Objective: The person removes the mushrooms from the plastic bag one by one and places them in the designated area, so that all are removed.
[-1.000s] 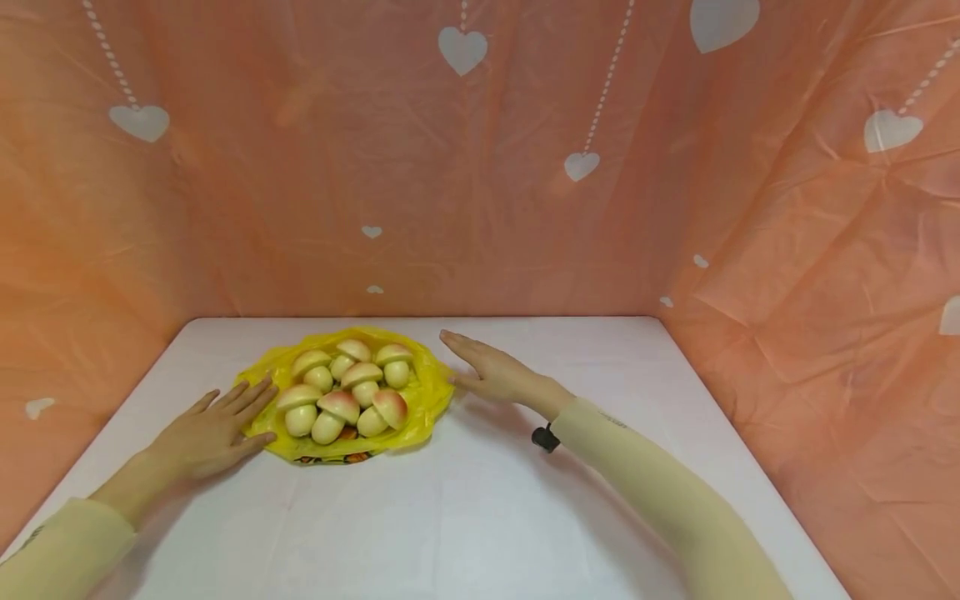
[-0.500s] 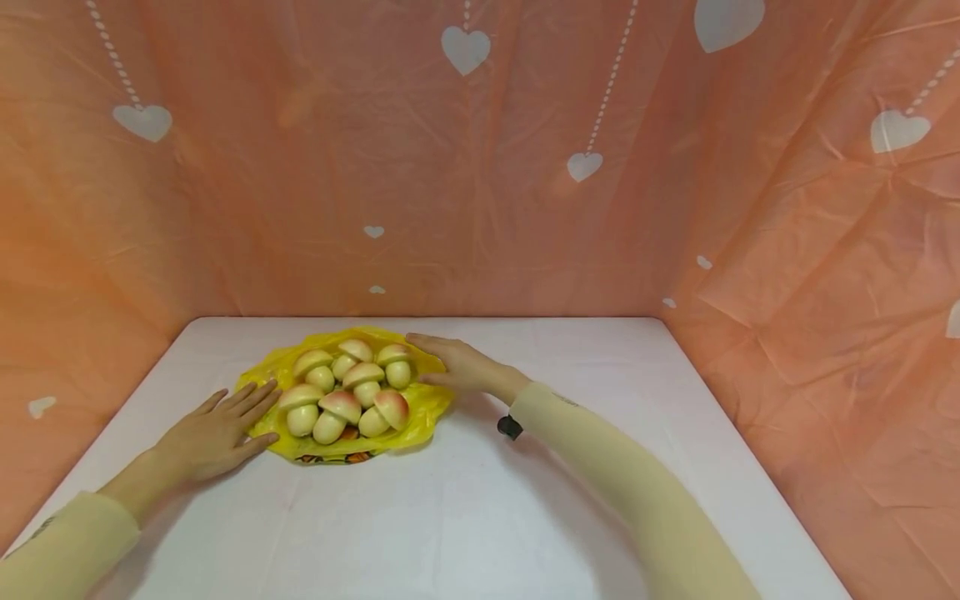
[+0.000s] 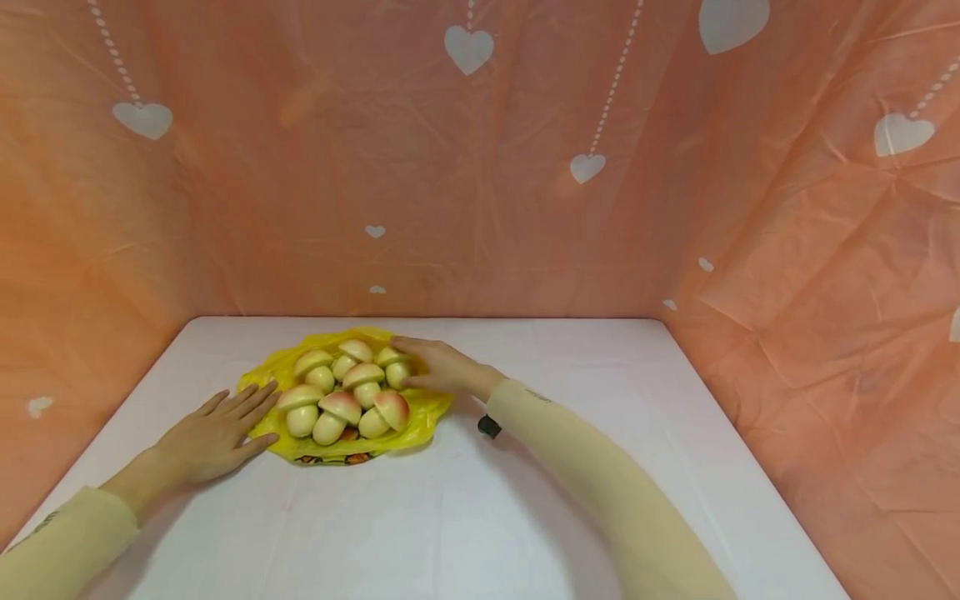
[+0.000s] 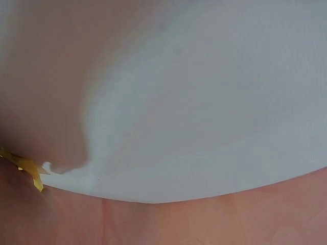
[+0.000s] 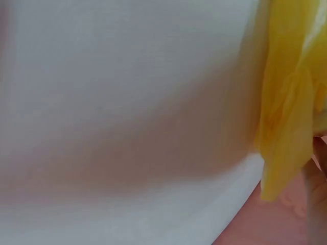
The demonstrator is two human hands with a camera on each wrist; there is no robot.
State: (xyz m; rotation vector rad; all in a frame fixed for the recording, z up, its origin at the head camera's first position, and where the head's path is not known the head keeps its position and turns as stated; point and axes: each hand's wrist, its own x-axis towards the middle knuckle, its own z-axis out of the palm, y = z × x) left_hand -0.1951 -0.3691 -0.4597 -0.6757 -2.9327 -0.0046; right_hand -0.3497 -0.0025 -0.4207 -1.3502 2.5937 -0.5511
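Observation:
Several model mushrooms (image 3: 339,406) with pinkish caps and pale stems lie together on a crumpled yellow plastic bag (image 3: 431,404) at the left of the table. My right hand (image 3: 450,369) reaches over the bag's right side. Its extended fingers and thumb are at the back right mushroom (image 3: 397,375), partly covering it. In the right wrist view, fingers (image 5: 314,191) show beside the hanging yellow bag edge (image 5: 286,112). My left hand (image 3: 213,437) lies flat with spread fingers, its fingertips over the bag's left edge. The left wrist view shows only a scrap of the yellow bag (image 4: 33,171).
A white-covered table (image 3: 375,525) carries the bag. Orange curtains with white hearts (image 3: 468,50) enclose it at the back and both sides. A small black device (image 3: 489,427) is worn at the right wrist.
My right hand has moved left, from beside the bag to the back right mushroom. My left hand stays at the bag's left edge, and the mushrooms have kept their places.

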